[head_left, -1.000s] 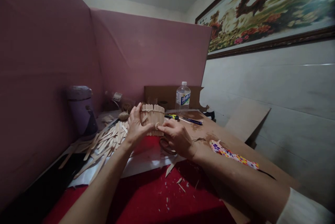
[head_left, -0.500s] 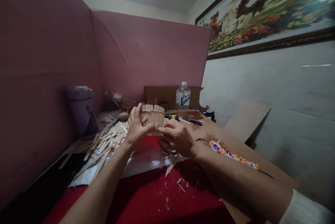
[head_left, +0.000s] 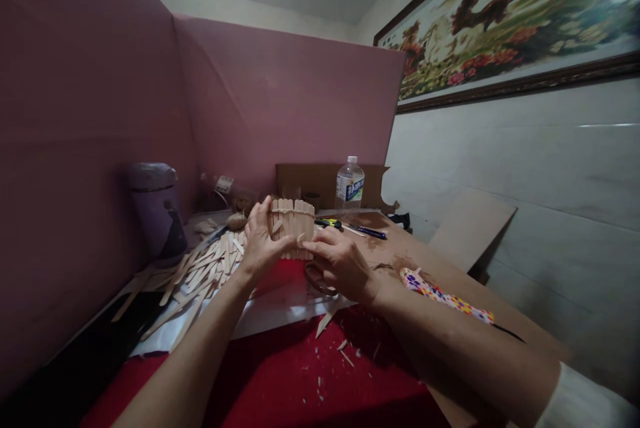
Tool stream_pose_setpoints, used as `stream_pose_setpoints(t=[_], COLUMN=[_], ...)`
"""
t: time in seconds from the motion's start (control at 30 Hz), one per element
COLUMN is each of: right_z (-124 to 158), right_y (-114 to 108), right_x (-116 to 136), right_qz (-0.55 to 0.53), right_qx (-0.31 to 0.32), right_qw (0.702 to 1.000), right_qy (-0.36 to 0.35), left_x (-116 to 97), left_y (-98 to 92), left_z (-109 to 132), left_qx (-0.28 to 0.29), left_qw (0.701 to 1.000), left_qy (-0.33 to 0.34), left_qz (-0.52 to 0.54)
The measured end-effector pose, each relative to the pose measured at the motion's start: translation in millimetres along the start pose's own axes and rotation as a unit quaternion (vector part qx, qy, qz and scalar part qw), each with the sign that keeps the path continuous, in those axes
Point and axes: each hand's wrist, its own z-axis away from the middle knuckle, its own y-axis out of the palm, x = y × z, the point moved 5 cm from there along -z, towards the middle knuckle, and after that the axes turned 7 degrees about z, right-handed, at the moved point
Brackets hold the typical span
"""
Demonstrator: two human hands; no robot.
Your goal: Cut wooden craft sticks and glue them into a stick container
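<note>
My left hand (head_left: 263, 238) is wrapped round the left side of a small holder of upright craft sticks (head_left: 293, 221), its thumb across the lower front. A cord runs round the holder near the top, and a short slanted piece of wood is on its front. My right hand (head_left: 345, 261) is closed at the lower right of the holder. Its thumb and forefinger pinch at a small pale curved piece (head_left: 301, 239) against the sticks. Below the right hand, a brown ring-shaped object (head_left: 319, 280) is partly hidden. The back of the holder is out of sight.
Loose craft sticks (head_left: 215, 268) are heaped on the left beside a purple flask (head_left: 157, 211). Behind stand a plastic bottle (head_left: 350, 185) and a utility knife (head_left: 329, 223), with a blue pen-like tool (head_left: 370, 233). A flower-patterned strip (head_left: 445, 295) lies right; wood scraps (head_left: 345, 355) dot the red cloth.
</note>
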Motion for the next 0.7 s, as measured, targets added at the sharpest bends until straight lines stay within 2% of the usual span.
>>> stream_pose_setpoints(t=[0.17,0.37,0.7], right_z=[-0.7,-1.8,-2.8], right_y=[5.1,6.5,2.0], right_x=[1.3,2.7,1.2], right_qz=[0.016,0.015,-0.008], right_qx=[0.024,0.005,0.021], right_qw=[1.000,1.000,1.000], right_qy=[-0.007,-0.011,-0.003], left_x=[1.0,2.1,1.1], left_y=[0.8,1.1,0.6], left_z=[-0.6,-0.9,-0.2], left_qx=[-0.001,-0.001,0.000], left_qw=[1.000,1.000,1.000], left_qy=[0.014,0.009,0.001], left_qz=[0.005,0.004,0.005])
